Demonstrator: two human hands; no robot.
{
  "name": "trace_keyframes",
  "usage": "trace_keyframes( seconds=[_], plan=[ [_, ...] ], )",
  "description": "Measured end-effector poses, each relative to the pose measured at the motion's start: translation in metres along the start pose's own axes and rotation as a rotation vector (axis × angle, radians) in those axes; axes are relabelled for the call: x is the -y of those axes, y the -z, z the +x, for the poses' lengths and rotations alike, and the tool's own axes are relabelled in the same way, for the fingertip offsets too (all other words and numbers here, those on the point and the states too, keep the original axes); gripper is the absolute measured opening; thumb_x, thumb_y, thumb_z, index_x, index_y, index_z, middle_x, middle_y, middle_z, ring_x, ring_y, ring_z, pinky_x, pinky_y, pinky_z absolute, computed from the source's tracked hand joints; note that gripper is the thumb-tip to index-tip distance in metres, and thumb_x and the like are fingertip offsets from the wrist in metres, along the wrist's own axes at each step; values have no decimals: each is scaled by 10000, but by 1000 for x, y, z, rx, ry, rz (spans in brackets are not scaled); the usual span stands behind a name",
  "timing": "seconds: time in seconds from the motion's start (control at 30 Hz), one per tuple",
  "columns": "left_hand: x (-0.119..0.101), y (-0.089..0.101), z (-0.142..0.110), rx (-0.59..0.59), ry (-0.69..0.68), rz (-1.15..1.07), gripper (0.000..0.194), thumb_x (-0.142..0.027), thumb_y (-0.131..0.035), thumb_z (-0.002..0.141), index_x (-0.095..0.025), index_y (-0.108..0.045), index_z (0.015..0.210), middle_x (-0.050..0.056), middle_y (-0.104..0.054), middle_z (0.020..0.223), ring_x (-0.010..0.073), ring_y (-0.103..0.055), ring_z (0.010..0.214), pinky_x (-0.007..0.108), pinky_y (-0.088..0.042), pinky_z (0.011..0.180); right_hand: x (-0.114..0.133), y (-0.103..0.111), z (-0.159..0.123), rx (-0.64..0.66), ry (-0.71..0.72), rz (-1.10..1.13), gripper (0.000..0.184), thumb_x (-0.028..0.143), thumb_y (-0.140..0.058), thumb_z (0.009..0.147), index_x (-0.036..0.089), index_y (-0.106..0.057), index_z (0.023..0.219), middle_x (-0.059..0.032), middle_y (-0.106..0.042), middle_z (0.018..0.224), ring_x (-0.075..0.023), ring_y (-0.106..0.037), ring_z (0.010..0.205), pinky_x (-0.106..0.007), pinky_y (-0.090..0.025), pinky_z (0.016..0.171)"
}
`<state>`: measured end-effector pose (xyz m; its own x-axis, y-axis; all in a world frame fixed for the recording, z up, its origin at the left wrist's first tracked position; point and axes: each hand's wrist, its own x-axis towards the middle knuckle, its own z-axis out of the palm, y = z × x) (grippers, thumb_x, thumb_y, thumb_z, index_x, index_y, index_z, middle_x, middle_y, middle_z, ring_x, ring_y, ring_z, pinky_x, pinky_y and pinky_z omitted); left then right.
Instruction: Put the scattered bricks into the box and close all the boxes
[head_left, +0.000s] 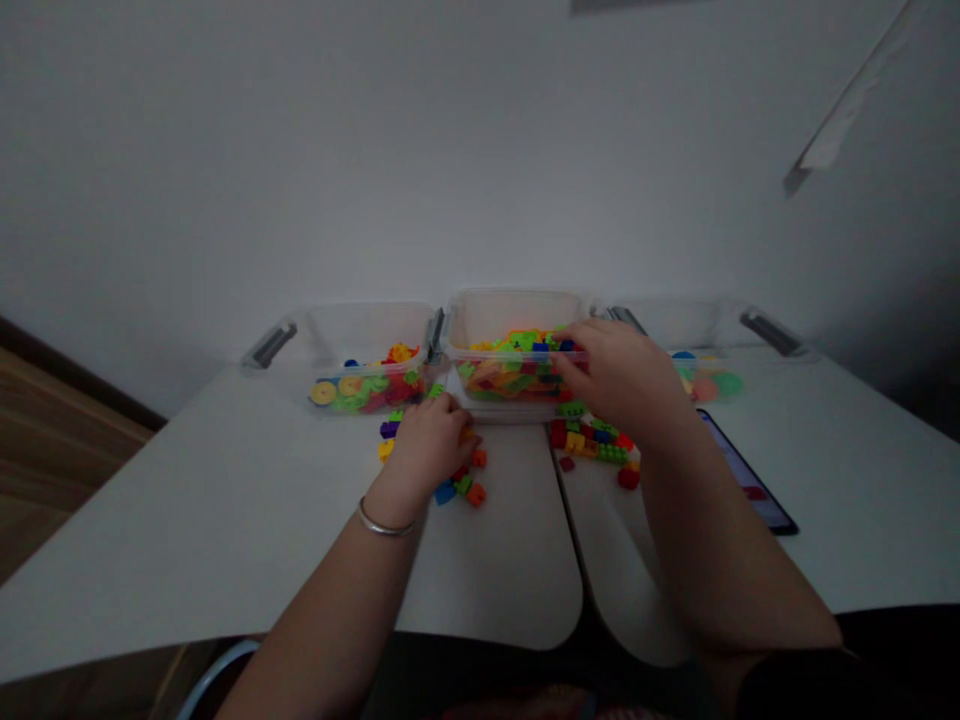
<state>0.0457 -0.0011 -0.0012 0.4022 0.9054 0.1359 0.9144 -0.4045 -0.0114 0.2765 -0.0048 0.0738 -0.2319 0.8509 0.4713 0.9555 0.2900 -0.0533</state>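
Currently: left grip (427,450) curled, contents unclear, over loose blocks (459,485) on the counter (225,500); right grip (619,375), hold unclear, at binned blocks (510,365) in the middle bin (514,315); further blocks (592,445) lie beneath it.

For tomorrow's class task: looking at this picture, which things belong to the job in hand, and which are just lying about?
Part of the job: the left hand on loose toy blocks; the right hand at the blocks in the middle clear plastic bin.

Just lying about: the left bin, the right bin, a tablet or phone.
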Motion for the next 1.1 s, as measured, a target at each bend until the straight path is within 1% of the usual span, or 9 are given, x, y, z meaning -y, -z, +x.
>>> trace_keyframes(
  seconds=[0.13, 0.23, 0.4, 0.57, 0.67, 0.77, 0.9, 1.0, 1.1],
  plan=[
    [2, 0, -2, 66, 31, 8, 280, -327, -585, 838, -204, -729, 1044, 123, -657, 960, 295, -636, 909, 391, -475, 759, 6, 4, -4, -77, 39, 111, 296, 320, -488, 915, 156, -693, 1053, -127, -706, 1078, -275, -620, 1007, -378, -443, 850],
    [2, -2, -2, 80, 16, -6, 277, -280, -557, 846, -205, -717, 1059, 116, -678, 953, 276, -649, 872, 373, -474, 742, 12, 5, -5, -71, 63, 182, 283, 320, -490, 920, 165, -700, 1032, -104, -716, 1051, -253, -629, 982, -355, -440, 830],
    [-6, -4, -2, 38, -22, 51, 230, -210, -512, 858, -181, -715, 962, 120, -677, 928, 268, -642, 858, 367, -475, 728, 24, 6, -4, 63, 109, 259, 282, 333, -489, 924, 199, -720, 1015, -70, -736, 973, -210, -651, 857, -315, -436, 737],
    [-11, -3, -1, 64, -48, 48, 244, -204, -501, 872, -181, -706, 1003, 115, -667, 949, 262, -636, 876, 357, -476, 722, 33, 2, -5, 146, 188, 322, 269, 315, -503, 929, 222, -715, 1066, -49, -741, 1020, -199, -657, 932, -305, -450, 788],
    [-10, -1, 1, 46, -39, -5, 225, -227, -528, 867, -174, -704, 997, 110, -662, 939, 258, -632, 870, 367, -478, 742, 36, -2, -6, 199, 208, 295, 291, 338, -506, 927, 213, -701, 1104, -60, -734, 1058, -221, -654, 984, -325, -469, 797],
    [-7, -2, 4, -30, -30, -224, 214, -248, -583, 846, -173, -693, 1013, 94, -656, 955, 233, -619, 866, 347, -477, 750, 37, -5, -6, 235, 216, 276, 323, 360, -497, 931, 206, -685, 1143, -70, -724, 1110, -241, -653, 1023, -350, -488, 809],
    [-6, -9, 10, -131, -1, -749, 266, -318, -614, 837, -175, -664, 1056, 48, -650, 891, 174, -592, 777, 302, -473, 705, 37, -8, -5, 273, 247, 290, 302, 348, -522, 922, 206, -684, 1134, -61, -710, 1164, -239, -651, 1053, -352, -498, 842],
    [-8, -12, 13, -154, 51, -1116, 314, -362, -619, 818, -156, -628, 1055, 43, -656, 881, 161, -596, 764, 293, -477, 690, 36, -10, -5, 298, 283, 276, 291, 366, -527, 926, 215, -686, 1118, -62, -715, 1150, -243, -647, 1068, -360, -498, 859],
    [-10, -10, 14, -151, 52, -1400, 300, -358, -673, 766, -161, -606, 981, 30, -665, 890, 147, -615, 801, 276, -487, 725, 36, -13, -5, 299, 292, 284, 282, 356, -531, 926, 226, -671, 1134, -55, -709, 1166, -241, -644, 1074, -358, -499, 857]
  ],
)
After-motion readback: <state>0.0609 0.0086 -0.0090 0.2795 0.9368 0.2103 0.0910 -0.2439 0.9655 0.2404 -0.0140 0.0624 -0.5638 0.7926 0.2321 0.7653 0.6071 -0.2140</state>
